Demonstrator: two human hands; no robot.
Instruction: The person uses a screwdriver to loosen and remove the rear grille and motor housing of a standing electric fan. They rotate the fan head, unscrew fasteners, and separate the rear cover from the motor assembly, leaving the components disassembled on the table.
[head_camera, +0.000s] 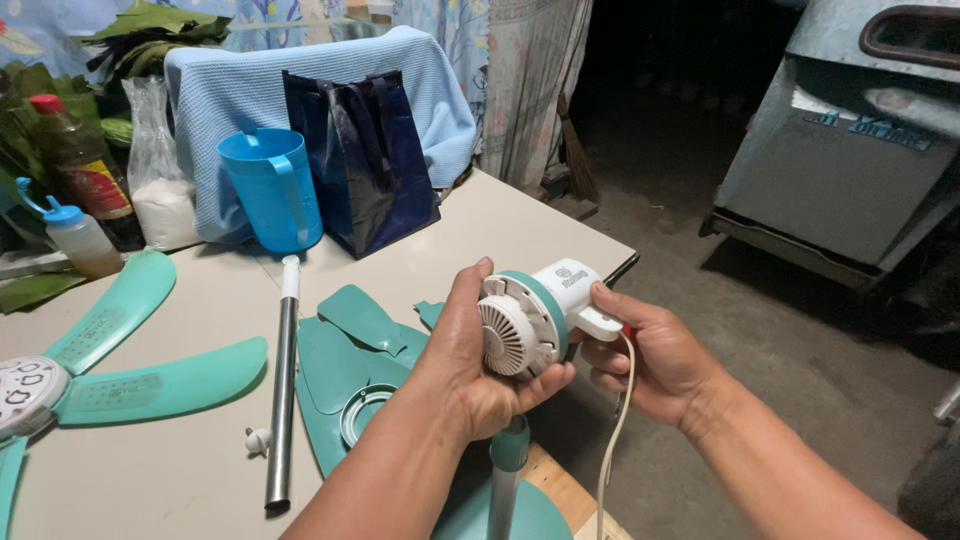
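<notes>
Right now both hands are clamped on a white-and-teal fan motor housing (535, 318), held in the air just past the near edge of the bench (500, 225). The left hand (470, 360) wraps the vented round end, thumb up over the top rim and fingers curled beneath. The right hand (655, 360) grips the other end, fingers closed about the white rear part where a pale power cord (615, 430) leaves and hangs down below that hand. Something small and red shows at the right hand's fingers; I cannot tell what it is.

Judging from the parts lying about, the fan is in pieces and the motor unit is being turned over and inspected or worked at between the two hands. Left of the left hand, on the bench, lie teal cover pieces (350, 370) with a ring opening, a metal pole (282, 390) further left, and a teal blade assembly (120, 370) beyond that. Directly under the left hand a teal stand column (508, 455) rises from its base.

Any next move on the housing calls for a firm hold by the left hand while the right works at the rear, with the hanging cord kept from snagging the column below.
</notes>
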